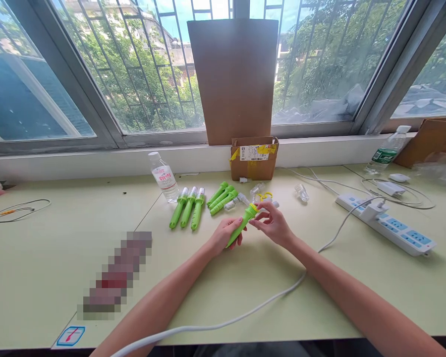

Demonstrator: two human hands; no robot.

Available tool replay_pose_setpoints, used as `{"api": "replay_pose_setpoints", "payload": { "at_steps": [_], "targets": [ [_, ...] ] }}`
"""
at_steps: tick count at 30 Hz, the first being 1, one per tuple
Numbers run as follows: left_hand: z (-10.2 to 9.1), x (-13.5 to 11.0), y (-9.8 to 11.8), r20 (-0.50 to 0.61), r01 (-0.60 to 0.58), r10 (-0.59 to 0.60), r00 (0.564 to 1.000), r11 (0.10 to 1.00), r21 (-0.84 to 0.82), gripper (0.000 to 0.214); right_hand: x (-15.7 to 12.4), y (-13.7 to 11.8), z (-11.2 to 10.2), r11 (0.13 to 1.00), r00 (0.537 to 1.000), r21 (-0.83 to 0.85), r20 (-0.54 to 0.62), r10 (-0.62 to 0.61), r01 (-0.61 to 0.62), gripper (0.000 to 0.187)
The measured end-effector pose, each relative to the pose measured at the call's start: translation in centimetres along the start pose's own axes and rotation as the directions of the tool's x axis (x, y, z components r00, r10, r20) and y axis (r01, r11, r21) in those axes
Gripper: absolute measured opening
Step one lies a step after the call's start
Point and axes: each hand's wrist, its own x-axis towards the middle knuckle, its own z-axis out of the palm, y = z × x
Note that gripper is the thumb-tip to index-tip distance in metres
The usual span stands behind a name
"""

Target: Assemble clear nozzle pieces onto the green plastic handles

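Observation:
My left hand (228, 234) is wrapped round a green tapered plastic handle (241, 225), which tilts up to the right and has a yellow ring at its top. Beside that top end my right hand (274, 224) has its fingers bent in a pinch; a small whitish piece shows by the fingertips, but what they grip is mostly hidden. Just behind lie yellow ring-shaped parts (265, 196) and clear plastic caps (257, 188). To the left, several green handles with clear caps (188, 210) lie side by side, near a group of green handles (223, 197).
A water bottle (164, 177) and a small cardboard box (254, 159) stand at the back. One clear cap (302, 193) lies right of my hands. A white power strip (388, 225) sits at right; its cable (262, 301) crosses in front of me. A blurred oblong (117, 275) lies left.

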Motion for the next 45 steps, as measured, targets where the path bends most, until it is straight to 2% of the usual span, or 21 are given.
{"api": "replay_pose_setpoints", "payload": {
  "at_steps": [10,17,24,26,34,41,45],
  "targets": [
    [0.0,-0.3,0.4,-0.009,-0.013,0.014,1.000,0.997,0.076,0.046,0.1,0.0,0.0,0.996,0.998,-0.065,-0.025,-0.058,0.056,0.027],
    [0.2,-0.1,0.3,-0.087,-0.046,0.052,0.995,0.997,0.067,0.037,0.0,0.7,-0.2,0.995,0.997,-0.091,-0.067,-0.047,0.041,0.028],
    [0.9,0.0,0.0,-0.131,-0.089,0.128,0.983,0.960,0.266,0.039,0.0,1.3,-0.4,0.996,0.997,-0.085,-0.079,0.015,-0.022,0.033],
    [1.0,0.0,-0.1,-0.123,-0.083,0.121,0.985,0.957,0.279,0.043,0.0,1.4,-0.4,0.996,0.996,-0.078,-0.077,0.038,-0.044,0.035],
    [0.3,0.0,0.1,-0.037,-0.006,0.010,0.999,0.992,0.124,0.044,0.0,1.2,-0.3,0.996,0.996,-0.076,-0.069,0.048,-0.053,0.041],
    [-0.2,-0.2,0.5,0.041,0.003,-0.003,0.999,1.000,-0.001,0.044,0.0,0.7,-0.3,0.994,0.999,-0.107,-0.030,0.015,-0.018,0.038],
    [-0.1,-0.4,0.6,0.062,0.013,-0.012,0.998,1.000,-0.006,0.041,0.0,0.1,-0.1,0.996,0.999,-0.088,-0.035,-0.036,0.033,0.034]
  ]
}}
